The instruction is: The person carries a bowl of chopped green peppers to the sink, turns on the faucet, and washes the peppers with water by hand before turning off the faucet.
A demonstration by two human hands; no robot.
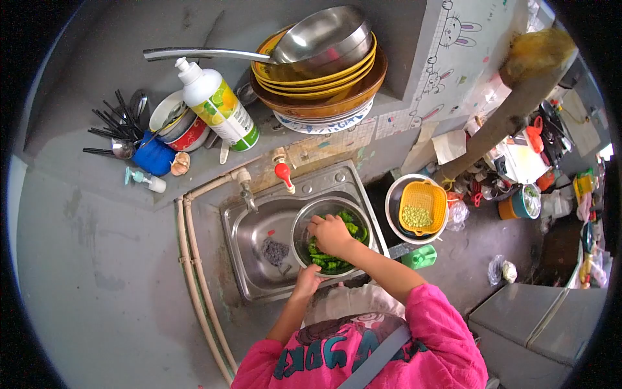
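A round metal bowl (pixel 299 249) rests at the right side of the steel sink, with green peppers (pixel 327 262) inside. My left hand (pixel 308 281) grips the bowl's near rim. Over the peppers, my right hand (pixel 332 236) reaches into the bowl with its fingers curled down; the fingertips are partly hidden among them. A dark scouring pad (pixel 275 252) and a small red scrap (pixel 271 232) lie in the sink (pixel 243 275). Above the sink are a metal tap (pixel 247 194) and a red-handled tap (pixel 283 173).
On the ledge stand a soap bottle (pixel 220 110), stacked yellow bowls (pixel 317 84) with a metal ladle (pixel 324 35) on top, and a blue cutlery holder (pixel 153 155). Right of the sink are a yellow basket (pixel 440 204) and a green container (pixel 420 257). A grey cabinet (pixel 518 318) stands lower right.
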